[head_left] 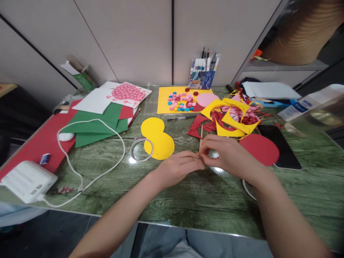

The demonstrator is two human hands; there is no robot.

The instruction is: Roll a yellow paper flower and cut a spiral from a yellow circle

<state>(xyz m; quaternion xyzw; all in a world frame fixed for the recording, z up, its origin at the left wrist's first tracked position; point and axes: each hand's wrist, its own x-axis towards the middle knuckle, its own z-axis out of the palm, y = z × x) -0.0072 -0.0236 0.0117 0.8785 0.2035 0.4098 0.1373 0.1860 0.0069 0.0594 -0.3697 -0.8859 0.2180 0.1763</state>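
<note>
A: What are the surfaces like?

B: The stick [201, 134] is thin, straight and pale, like bare wood. Under it the worktop [182, 208] is glossy, with a streaky green grain and bright spots of glare. A flat yellow shape [160, 144], two rounds run together, lies on it, and a narrow pale ring [131, 150] laps over its near round.

A: And the stick, next to the hands?

B: It rises from the tips of the right hand [224, 154], whose thumb and forefinger curl into a loop and pinch its lower end. The left hand [181, 166] comes in from the side, fingers together and nearly straight, tips meeting the other's. Whether they grip anything cannot be told, as the fingers cover that spot.

A: What lies around?

B: Jagged red, pink and yellow scraps [233, 130] heap up just beyond the stick. A smooth red disc [259, 149] sits beside the right wrist, partly over a dark device [288, 150]. Further back, small coloured balls [180, 102] cluster on a yellow sheet [163, 95], with a pen [181, 117] in front. A white cable [124, 145] loops across green paper [91, 125] on the left.
</note>
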